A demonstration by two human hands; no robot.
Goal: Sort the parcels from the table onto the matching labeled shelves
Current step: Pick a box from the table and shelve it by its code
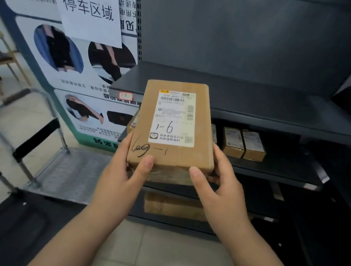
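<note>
You hold a brown box [174, 124] before dark shelves [258, 102], its white label [173, 118] handwritten "1-6". Your left hand [124, 170] and right hand [223, 185] each grip a near corner, thumbs on top, fingers curled beneath.

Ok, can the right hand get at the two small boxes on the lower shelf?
Probably not yet: the right hand grips the parcel with the left hand; the way to the small boxes looks open.

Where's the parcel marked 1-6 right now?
In the head view's centre, the parcel is held between the left hand and right hand, in front of the dark shelving.
</note>
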